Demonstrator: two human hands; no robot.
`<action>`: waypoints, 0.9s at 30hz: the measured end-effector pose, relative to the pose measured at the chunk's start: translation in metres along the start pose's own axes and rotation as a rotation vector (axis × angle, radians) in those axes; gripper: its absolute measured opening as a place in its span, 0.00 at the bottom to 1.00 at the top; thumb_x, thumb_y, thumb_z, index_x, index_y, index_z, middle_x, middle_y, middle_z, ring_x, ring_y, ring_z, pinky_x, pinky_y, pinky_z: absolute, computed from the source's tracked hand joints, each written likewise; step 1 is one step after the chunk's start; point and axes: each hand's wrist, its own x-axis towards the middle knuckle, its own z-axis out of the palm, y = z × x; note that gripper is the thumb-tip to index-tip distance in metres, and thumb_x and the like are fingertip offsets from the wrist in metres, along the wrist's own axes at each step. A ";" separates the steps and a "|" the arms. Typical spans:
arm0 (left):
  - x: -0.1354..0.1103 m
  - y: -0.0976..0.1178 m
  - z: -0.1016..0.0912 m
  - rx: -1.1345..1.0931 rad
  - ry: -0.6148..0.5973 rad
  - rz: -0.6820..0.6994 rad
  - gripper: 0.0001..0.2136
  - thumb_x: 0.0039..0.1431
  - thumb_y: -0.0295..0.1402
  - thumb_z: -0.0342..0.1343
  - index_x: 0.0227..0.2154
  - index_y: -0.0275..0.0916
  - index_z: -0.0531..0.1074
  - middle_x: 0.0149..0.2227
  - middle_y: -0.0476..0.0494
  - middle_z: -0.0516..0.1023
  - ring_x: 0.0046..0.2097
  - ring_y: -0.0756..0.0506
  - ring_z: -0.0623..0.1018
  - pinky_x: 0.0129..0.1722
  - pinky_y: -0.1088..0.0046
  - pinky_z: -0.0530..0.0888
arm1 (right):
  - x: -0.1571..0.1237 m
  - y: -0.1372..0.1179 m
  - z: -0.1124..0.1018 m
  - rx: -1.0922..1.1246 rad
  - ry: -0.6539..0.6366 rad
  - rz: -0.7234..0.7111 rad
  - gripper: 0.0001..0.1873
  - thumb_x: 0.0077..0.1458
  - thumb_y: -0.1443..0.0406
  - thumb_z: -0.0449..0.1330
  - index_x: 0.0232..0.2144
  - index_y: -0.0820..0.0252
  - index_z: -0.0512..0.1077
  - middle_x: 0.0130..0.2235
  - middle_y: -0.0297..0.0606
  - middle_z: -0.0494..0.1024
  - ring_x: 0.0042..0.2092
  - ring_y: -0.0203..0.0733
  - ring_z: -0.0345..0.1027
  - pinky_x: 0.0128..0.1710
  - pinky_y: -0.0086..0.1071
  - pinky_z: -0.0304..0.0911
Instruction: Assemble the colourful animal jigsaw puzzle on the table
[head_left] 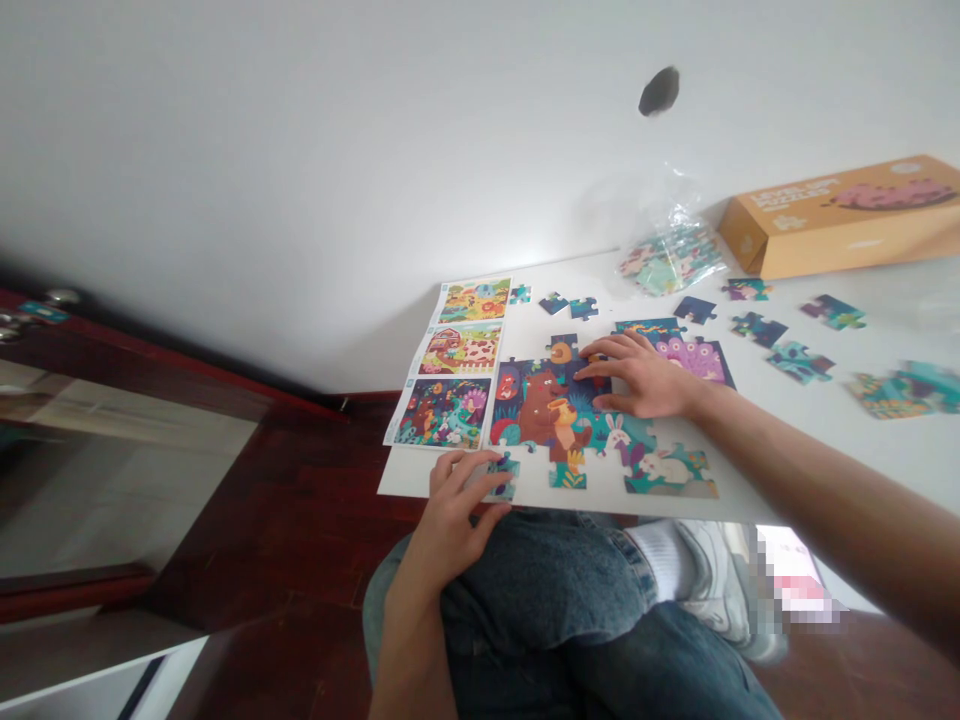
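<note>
A partly joined jigsaw puzzle (540, 405) with a bear, rabbits and a purple peacock tail lies on the white table. My right hand (637, 375) rests flat over its upper middle, fingers stretched out and pointing left, covering some pieces. At the table's front edge, my left hand (465, 500) has its fingers and thumb closed round a teal puzzle piece (504, 480), just below the puzzle's lower left corner. Left of the puzzle lies a picture sheet (450, 362) with three printed scenes, the lowest showing the same bear and peacock.
Several loose pieces (799, 362) lie to the right and along the back. A clear bag of pieces (671, 260) and an orange puzzle box (847, 220) stand near the wall. My crossed legs (540, 590) are below the front edge of the table (405, 475).
</note>
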 end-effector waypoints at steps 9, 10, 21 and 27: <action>0.000 -0.006 0.002 -0.082 -0.026 0.019 0.16 0.60 0.26 0.61 0.51 0.45 0.74 0.55 0.41 0.73 0.57 0.40 0.68 0.59 0.56 0.69 | 0.000 -0.001 -0.002 -0.014 -0.054 0.010 0.22 0.57 0.54 0.63 0.54 0.48 0.76 0.59 0.44 0.71 0.59 0.61 0.62 0.61 0.63 0.46; 0.000 -0.005 0.001 -0.088 -0.032 0.011 0.16 0.60 0.26 0.61 0.50 0.45 0.74 0.54 0.41 0.73 0.57 0.40 0.68 0.58 0.56 0.70 | 0.001 -0.001 -0.002 -0.015 -0.052 0.013 0.22 0.57 0.54 0.63 0.53 0.48 0.76 0.59 0.44 0.70 0.59 0.61 0.62 0.61 0.63 0.46; 0.022 -0.009 -0.010 -0.103 0.005 0.011 0.11 0.60 0.28 0.62 0.46 0.44 0.74 0.51 0.41 0.71 0.54 0.40 0.68 0.56 0.57 0.68 | 0.000 -0.001 -0.002 -0.024 -0.054 0.015 0.22 0.58 0.54 0.62 0.54 0.48 0.76 0.59 0.44 0.71 0.59 0.61 0.61 0.62 0.64 0.42; 0.029 -0.015 -0.009 -0.075 -0.091 0.027 0.12 0.62 0.28 0.60 0.48 0.44 0.75 0.52 0.42 0.72 0.55 0.40 0.69 0.57 0.57 0.66 | 0.001 0.000 -0.002 -0.015 -0.051 0.015 0.23 0.57 0.54 0.63 0.54 0.48 0.76 0.60 0.44 0.70 0.59 0.60 0.62 0.61 0.61 0.47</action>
